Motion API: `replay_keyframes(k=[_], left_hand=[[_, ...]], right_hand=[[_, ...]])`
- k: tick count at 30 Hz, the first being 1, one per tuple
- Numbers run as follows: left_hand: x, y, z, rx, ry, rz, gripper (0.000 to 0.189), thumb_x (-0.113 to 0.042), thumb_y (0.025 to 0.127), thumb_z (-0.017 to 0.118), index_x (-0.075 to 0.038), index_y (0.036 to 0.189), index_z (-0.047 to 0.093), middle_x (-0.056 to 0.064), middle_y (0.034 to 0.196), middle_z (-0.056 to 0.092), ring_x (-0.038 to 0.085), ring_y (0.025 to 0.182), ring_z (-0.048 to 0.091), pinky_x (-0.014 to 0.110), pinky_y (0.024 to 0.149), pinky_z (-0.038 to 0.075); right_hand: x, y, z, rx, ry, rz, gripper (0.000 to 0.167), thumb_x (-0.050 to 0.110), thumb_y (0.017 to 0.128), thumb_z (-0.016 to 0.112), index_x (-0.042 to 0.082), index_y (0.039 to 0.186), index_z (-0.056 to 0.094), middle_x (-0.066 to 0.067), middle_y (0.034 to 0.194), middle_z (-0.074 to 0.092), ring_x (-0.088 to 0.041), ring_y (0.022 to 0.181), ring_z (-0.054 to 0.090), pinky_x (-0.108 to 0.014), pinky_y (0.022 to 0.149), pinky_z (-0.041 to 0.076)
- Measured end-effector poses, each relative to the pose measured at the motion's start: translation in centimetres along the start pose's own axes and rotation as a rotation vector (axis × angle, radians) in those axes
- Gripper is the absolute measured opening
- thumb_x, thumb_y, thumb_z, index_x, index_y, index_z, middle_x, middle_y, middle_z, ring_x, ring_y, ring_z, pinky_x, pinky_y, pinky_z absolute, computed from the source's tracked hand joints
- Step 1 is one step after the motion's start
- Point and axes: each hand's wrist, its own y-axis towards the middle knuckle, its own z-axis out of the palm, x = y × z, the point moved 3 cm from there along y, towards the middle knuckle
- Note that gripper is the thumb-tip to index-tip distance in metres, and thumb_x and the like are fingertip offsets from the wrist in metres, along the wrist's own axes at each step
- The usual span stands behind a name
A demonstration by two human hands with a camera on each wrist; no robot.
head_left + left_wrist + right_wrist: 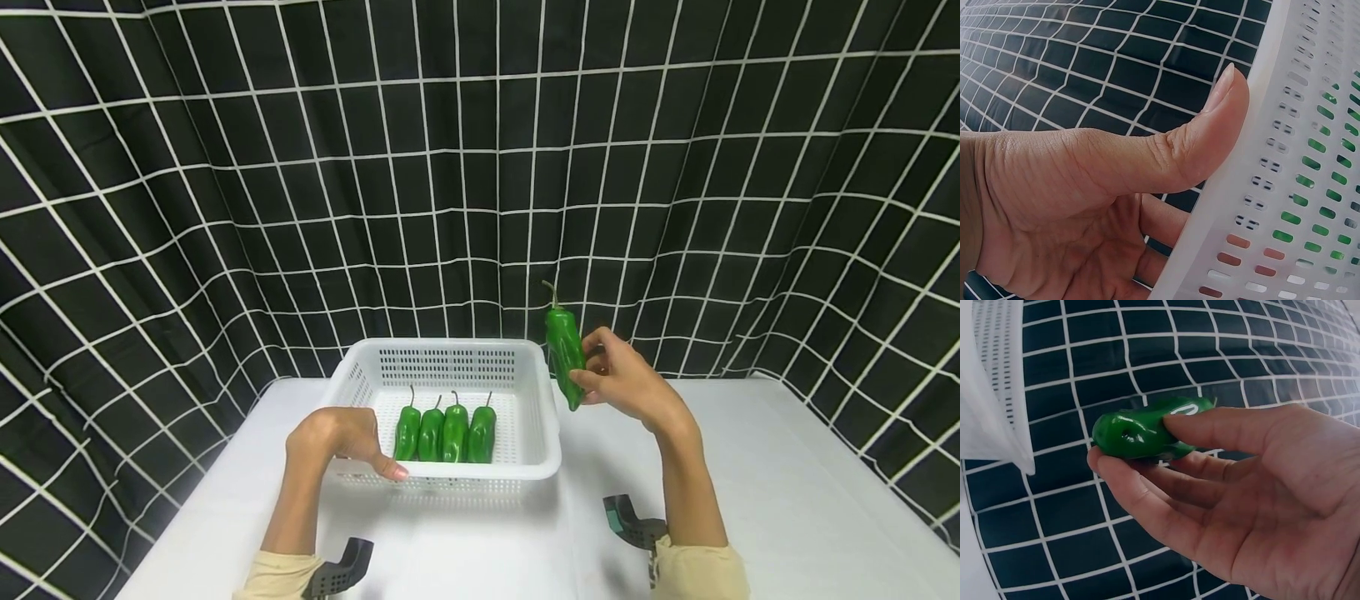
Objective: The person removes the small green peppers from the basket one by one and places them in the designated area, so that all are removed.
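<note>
Pepper (564, 346): bright green and very shiny, with white spots of light on its smooth skin. It is long and bumpy, fat near the top and thin at the tip.
Pepper's stem (552, 293): thin and bent, sticking up from the top.
Pepper's mark (1127, 433): small and dark, on the green skin.
Pepper's place: up in the air, just by the right side of the basket (553, 442). It leans a bit, tip down.
Right hand (626, 379): pinching the pepper between thumb and fingers.
Left hand (337, 437): gripping the near left corner of the basket, thumb at the rim. The other fingers are partly hidden.
Basket: white, with lots of little holes, sitting on a white table (780, 483).
Four peppers (455, 433): green and shiny too, side by side in the basket, stems pointing away from the person.
</note>
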Motion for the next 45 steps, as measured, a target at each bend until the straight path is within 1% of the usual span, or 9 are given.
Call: replay_keyframes(k=[2, 9, 16, 22, 31, 35, 39, 42, 45], left_hand=[[0.0, 0.0, -0.1, 0.001, -0.001, 0.008, 0.054, -0.052, 0.074, 0.091, -0.008, 0.098, 0.072, 0.000, 0.081, 0.061, 0.017, 0.079, 0.052, 0.033, 0.070, 0.044], [-0.2, 0.0, -0.1, 0.013, 0.016, -0.029, 0.055, -0.055, 0.073, 0.090, -0.018, 0.067, 0.050, -0.006, 0.062, 0.032, 0.010, 0.061, 0.029, 0.027, 0.057, 0.026], [-0.1, 0.0, 0.1, 0.013, 0.004, -0.028, 0.051, -0.055, 0.073, 0.091, -0.013, 0.076, 0.061, -0.004, 0.067, 0.037, 0.012, 0.066, 0.036, 0.028, 0.060, 0.031], [-0.1, 0.1, 0.2, 0.011, 0.013, -0.039, 0.055, -0.056, 0.073, 0.091, -0.017, 0.068, 0.052, -0.005, 0.064, 0.033, 0.011, 0.063, 0.031, 0.028, 0.058, 0.027], [0.0, 0.1, 0.1, 0.006, 0.003, -0.027, 0.053, -0.056, 0.072, 0.091, -0.009, 0.087, 0.069, -0.003, 0.071, 0.042, 0.014, 0.071, 0.042, 0.030, 0.063, 0.035], [0.0, 0.1, 0.1, 0.002, 0.004, -0.015, 0.055, -0.055, 0.073, 0.091, -0.008, 0.095, 0.071, -0.001, 0.076, 0.051, 0.016, 0.076, 0.048, 0.031, 0.067, 0.039], [0.0, 0.1, 0.2, 0.000, 0.010, -0.029, 0.054, -0.056, 0.072, 0.091, -0.009, 0.088, 0.070, -0.003, 0.072, 0.044, 0.014, 0.072, 0.043, 0.030, 0.064, 0.036], [0.0, 0.0, 0.2, -0.001, 0.015, -0.044, 0.054, -0.057, 0.071, 0.091, -0.010, 0.080, 0.068, -0.003, 0.068, 0.037, 0.013, 0.068, 0.038, 0.030, 0.062, 0.033], [0.0, -0.1, 0.1, 0.004, 0.012, -0.032, 0.054, -0.057, 0.072, 0.091, -0.010, 0.085, 0.069, -0.003, 0.070, 0.042, 0.014, 0.071, 0.042, 0.030, 0.063, 0.035]], right_hand=[[-0.1, -0.1, -0.2, -0.009, -0.011, 0.008, 0.042, 0.003, 0.099, 0.064, -0.010, 0.133, 0.042, -0.033, 0.115, 0.066, -0.034, 0.097, 0.075, -0.042, 0.081, 0.065], [-0.7, -0.1, -0.4, -0.029, -0.054, 0.077, 0.041, 0.002, 0.099, 0.064, -0.013, 0.133, 0.044, -0.032, 0.111, 0.067, -0.035, 0.094, 0.076, -0.041, 0.078, 0.065], [-1.7, 0.3, -0.2, -0.044, -0.212, 0.189, 0.041, -0.003, 0.096, 0.067, -0.017, 0.132, 0.050, -0.034, 0.108, 0.067, -0.038, 0.089, 0.076, -0.040, 0.071, 0.065], [-3.0, 0.4, 0.1, -0.025, -0.237, 0.265, 0.038, -0.008, 0.095, 0.065, -0.018, 0.129, 0.052, -0.033, 0.106, 0.067, -0.034, 0.085, 0.078, -0.040, 0.072, 0.065], [-5.8, 1.2, 1.4, 0.035, -0.303, 0.391, 0.041, -0.014, 0.087, 0.065, -0.020, 0.126, 0.054, -0.032, 0.099, 0.068, -0.029, 0.071, 0.076, -0.036, 0.063, 0.064], [-6.5, 1.6, 2.1, 0.035, -0.310, 0.397, 0.035, -0.018, 0.083, 0.062, -0.020, 0.118, 0.056, -0.031, 0.094, 0.065, -0.031, 0.069, 0.074, -0.036, 0.060, 0.063], [-7.2, 1.8, 3.0, 0.041, -0.316, 0.414, 0.031, -0.020, 0.081, 0.060, -0.016, 0.111, 0.055, -0.028, 0.090, 0.063, -0.032, 0.068, 0.073, -0.036, 0.059, 0.063], [-7.7, 1.9, 3.6, 0.052, -0.325, 0.421, 0.032, -0.019, 0.083, 0.061, -0.012, 0.114, 0.055, -0.026, 0.093, 0.063, -0.030, 0.069, 0.072, -0.036, 0.060, 0.063], [-8.0, 2.2, 4.1, 0.065, -0.338, 0.410, 0.037, -0.018, 0.084, 0.063, -0.010, 0.120, 0.056, -0.025, 0.099, 0.063, -0.030, 0.074, 0.071, -0.037, 0.061, 0.063]])
